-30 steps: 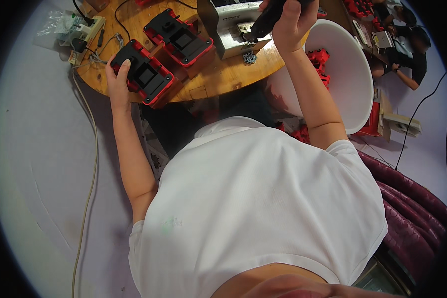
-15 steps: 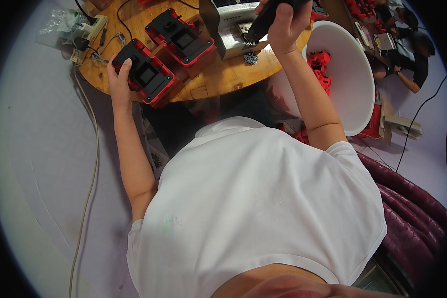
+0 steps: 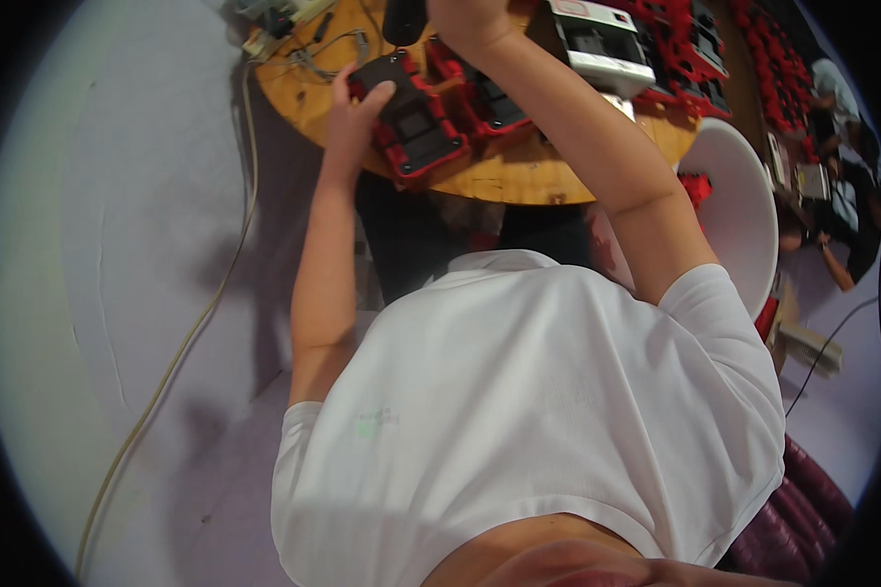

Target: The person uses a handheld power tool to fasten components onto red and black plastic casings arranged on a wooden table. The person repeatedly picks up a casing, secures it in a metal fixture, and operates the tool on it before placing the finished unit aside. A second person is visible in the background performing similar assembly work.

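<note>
Now the right hand [image 3: 468,20], fingers cropped and grip unclear, sits left of the pale box [image 3: 602,54], the black tool [image 3: 404,22] swung over the red-and-black case [image 3: 418,135] on the worktop [image 3: 538,182], left hand [image 3: 350,119] clasping its edge, so tool and case come together.

The left case [image 3: 419,137] is black over red, as is the case beside it [image 3: 504,113]. The far tool [image 3: 402,23] is black, the table [image 3: 538,182] yellow-brown with wood grain, the right tub [image 3: 749,220] white, the shirt [image 3: 548,391] white with a small green mark [image 3: 367,428], the near-right cushion [image 3: 791,519] maroon.
</note>
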A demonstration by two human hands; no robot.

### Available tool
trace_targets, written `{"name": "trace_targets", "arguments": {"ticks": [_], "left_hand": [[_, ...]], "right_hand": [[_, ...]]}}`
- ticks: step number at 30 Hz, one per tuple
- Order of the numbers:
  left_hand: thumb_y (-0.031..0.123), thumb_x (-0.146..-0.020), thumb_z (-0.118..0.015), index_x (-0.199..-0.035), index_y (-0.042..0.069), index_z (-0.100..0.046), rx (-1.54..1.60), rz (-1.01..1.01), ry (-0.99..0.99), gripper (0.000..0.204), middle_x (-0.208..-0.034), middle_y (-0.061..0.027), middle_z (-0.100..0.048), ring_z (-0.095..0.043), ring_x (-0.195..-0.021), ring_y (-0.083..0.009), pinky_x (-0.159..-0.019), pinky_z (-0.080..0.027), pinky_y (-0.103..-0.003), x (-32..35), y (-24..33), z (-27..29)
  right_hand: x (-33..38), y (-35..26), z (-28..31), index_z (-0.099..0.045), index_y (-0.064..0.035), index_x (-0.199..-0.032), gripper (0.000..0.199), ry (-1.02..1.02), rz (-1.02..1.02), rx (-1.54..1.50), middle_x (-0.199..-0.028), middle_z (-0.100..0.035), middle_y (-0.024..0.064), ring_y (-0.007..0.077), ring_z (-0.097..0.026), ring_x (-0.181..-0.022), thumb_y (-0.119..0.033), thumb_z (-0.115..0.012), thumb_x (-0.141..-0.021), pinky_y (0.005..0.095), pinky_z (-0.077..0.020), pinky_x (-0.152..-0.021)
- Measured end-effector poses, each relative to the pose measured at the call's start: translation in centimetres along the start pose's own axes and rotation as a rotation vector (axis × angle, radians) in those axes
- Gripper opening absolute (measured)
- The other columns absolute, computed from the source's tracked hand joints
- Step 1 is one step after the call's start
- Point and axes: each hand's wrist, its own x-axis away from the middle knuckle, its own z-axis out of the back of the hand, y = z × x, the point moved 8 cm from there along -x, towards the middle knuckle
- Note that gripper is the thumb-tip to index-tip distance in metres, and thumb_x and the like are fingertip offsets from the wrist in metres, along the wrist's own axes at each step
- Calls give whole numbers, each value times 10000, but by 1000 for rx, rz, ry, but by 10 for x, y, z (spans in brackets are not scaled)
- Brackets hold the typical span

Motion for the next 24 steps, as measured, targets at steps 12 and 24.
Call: {"name": "trace_targets", "arguments": {"ticks": [12, 24], "left_hand": [[338, -770, -772, -1332, -26, -430, -6, -84, -21, 752, -1208, -141, -546, -567, -1096, -211, -940, -446, -316, 0, 2, 0], [397, -764, -763, -1331, -20, -427, 12, -75, -54, 780, -1192, -142, -546, -578, -1077, -234, -935, -453, -331, -4, -11, -2]], "right_hand": [[27, 65, -41, -462, -62, -1064, 303, -73, -80, 81, -791, -479, -12, 52, -434, -632, -327, -574, -967, 214, -382, -546], [35, 68, -62, -456, -51, -1052, 292, -210, -20, 246, -804, -487, 11, 71, -441, -645, -308, -564, -970, 227, -396, -569]]}}
